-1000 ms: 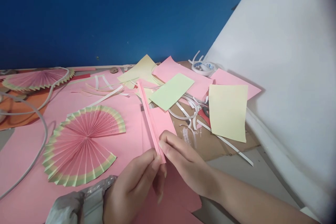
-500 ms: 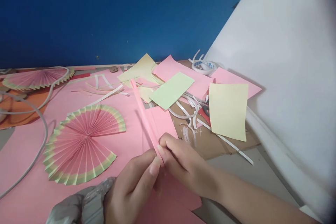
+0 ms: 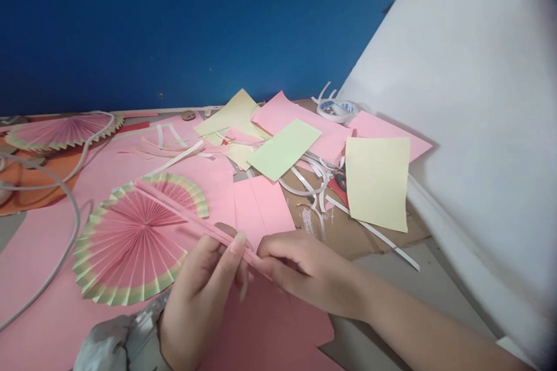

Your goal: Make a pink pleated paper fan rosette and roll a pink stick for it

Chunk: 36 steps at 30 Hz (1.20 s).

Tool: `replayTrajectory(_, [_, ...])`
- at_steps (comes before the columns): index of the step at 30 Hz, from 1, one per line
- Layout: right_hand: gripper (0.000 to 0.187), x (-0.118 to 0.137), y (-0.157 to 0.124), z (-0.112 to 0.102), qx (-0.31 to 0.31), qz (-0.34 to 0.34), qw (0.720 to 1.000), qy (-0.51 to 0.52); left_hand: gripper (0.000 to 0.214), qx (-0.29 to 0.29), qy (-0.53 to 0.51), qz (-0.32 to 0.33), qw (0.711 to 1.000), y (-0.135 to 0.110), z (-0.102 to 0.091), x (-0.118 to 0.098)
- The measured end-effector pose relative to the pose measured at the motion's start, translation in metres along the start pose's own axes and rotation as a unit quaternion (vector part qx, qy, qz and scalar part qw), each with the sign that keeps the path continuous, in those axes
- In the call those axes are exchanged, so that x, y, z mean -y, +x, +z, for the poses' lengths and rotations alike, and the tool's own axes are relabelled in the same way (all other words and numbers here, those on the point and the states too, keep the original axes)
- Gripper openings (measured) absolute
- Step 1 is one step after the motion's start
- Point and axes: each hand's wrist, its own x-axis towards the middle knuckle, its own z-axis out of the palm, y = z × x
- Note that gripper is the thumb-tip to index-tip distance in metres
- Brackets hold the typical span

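Note:
A narrow pink folded paper strip (image 3: 183,213) slants from upper left to lower right between my hands. My left hand (image 3: 209,284) pinches it near the middle, thumb on top. At its lower right end, the fingers of my right hand (image 3: 304,269) are closed on it. The strip's far end hangs over a pleated paper fan (image 3: 130,255), pink with a yellow and green rim, which lies spread on pink paper. Just beyond my hands is a creased pink sheet (image 3: 261,200).
A light green sheet (image 3: 285,149) and a pale yellow sheet (image 3: 378,182) lie at the back right over cardboard (image 3: 339,237). White paper strips, scissors (image 3: 340,181) and a tape roll (image 3: 337,110) are there too. A second fan (image 3: 65,133) and a white cable (image 3: 73,237) are at left.
The pink strip has swung to the left, its far end now over the fan. My left hand has moved left and up along it; my right hand stays at its near end.

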Motion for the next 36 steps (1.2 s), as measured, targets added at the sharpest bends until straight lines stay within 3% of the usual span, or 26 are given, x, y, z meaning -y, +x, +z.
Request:
replayTrajectory(5, [0.025,-0.001,0.0,-0.003,0.0,0.007,1.0,0.016,0.028,-0.031,-0.056,-0.038,0.997,0.002,0.0,-0.001])
replayTrajectory(11, [0.029,0.0,0.0,-0.001,-0.009,-0.013,1.0,0.011,0.023,-0.041,-0.086,-0.028,0.995,0.005,-0.001,-0.003])
replayTrajectory(17, [0.034,0.002,-0.001,0.005,-0.048,0.021,0.999,0.01,0.03,0.05,0.004,0.002,0.999,0.003,0.0,-0.005])
replayTrajectory(21, [0.033,0.001,-0.001,0.005,-0.042,-0.011,0.999,0.006,0.03,0.088,0.007,-0.011,0.996,0.003,0.0,-0.006])
replayTrajectory(31, [0.021,0.002,-0.002,0.001,-0.041,-0.006,0.999,-0.003,0.033,0.12,0.1,0.015,0.988,0.0,-0.001,-0.006])
replayTrajectory(36, [0.02,-0.003,-0.001,0.007,-0.088,-0.059,0.993,-0.048,0.034,0.132,0.105,0.02,0.986,0.0,-0.002,-0.005])
